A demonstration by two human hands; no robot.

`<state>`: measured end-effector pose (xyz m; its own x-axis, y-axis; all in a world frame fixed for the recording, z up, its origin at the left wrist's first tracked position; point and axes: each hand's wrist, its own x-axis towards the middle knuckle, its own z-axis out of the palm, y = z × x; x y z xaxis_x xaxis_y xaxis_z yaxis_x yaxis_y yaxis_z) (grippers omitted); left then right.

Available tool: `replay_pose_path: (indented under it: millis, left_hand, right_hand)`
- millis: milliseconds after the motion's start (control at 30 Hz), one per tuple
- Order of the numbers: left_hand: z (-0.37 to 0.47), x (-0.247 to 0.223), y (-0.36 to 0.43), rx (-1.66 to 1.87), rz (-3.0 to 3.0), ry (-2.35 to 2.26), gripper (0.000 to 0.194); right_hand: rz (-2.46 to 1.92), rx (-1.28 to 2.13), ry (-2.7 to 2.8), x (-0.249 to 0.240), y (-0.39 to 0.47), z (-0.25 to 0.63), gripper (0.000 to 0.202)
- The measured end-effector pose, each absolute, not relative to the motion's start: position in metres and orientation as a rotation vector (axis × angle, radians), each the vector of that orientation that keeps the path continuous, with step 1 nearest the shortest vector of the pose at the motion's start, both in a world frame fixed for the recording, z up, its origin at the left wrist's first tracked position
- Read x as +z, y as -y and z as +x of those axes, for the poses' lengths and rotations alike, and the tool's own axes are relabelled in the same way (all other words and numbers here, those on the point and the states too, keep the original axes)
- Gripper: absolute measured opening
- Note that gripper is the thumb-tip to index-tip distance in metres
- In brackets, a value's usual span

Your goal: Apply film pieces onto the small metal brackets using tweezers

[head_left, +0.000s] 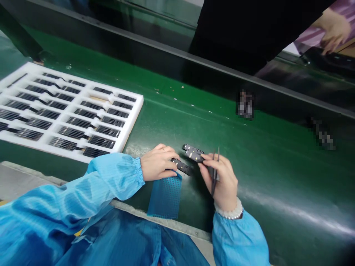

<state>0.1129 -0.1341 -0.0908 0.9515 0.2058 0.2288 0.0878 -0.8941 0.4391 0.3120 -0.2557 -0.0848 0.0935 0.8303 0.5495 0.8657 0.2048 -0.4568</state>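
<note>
My right hand [223,177] pinches one end of a small black part with gold and white spots [193,153], lifted above the bench. Dark tweezers [214,173] also rest in that hand, tips pointing away from me. Just to the left, my left hand [160,162] has its fingers on a second black part [181,167], which lies by the top edge of a blue dotted sheet [165,195]. The fingers of my left hand are bent over this part and the sheet's corner.
A white foam tray [132,120] with rows of black parts in its slots lies at the left on the green bench [177,122]. A dark raised ledge [166,48] runs along the far side. Another person's hand [334,29] shows at the upper right.
</note>
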Motion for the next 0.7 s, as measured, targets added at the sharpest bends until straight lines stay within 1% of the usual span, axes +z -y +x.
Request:
replay_pose_path:
  millis: [133, 233, 367, 433, 533, 600, 700]
  left_hand:
    - [0.113, -0.089, 0.134, 0.401, 2.669, -0.237, 0.018]
    - [0.113, -0.086, 0.134, 0.456, 2.622, -0.246, 0.019]
    - [0.114, -0.085, 0.133, 0.423, 2.472, -0.297, 0.020]
    - [0.114, -0.086, 0.133, 0.393, 2.426, -0.335, 0.021]
    - [0.115, -0.089, 0.132, 0.378, 2.404, -0.367, 0.022]
    - [0.115, -0.089, 0.132, 0.361, 2.404, -0.380, 0.023]
    - [0.115, -0.088, 0.132, 0.322, 2.409, -0.398, 0.022]
  right_hand:
    - [-1.668, -0.053, 1.749, -0.092, 0.235, 0.325, 0.012]
    - [-1.682, -0.003, 1.752, -0.095, 0.230, 0.328, 0.014]
    - [-1.656, -0.009, 1.527, -0.087, 0.244, 0.315, 0.017]
    - [-1.634, 0.130, 1.333, -0.082, 0.255, 0.302, 0.022]
    - [-1.521, 0.553, 1.129, -0.080, 0.269, 0.284, 0.032]
    - [-1.465, 0.702, 1.045, -0.081, 0.274, 0.278, 0.031]
    - [-1.425, 0.802, 0.961, -0.082, 0.275, 0.275, 0.023]
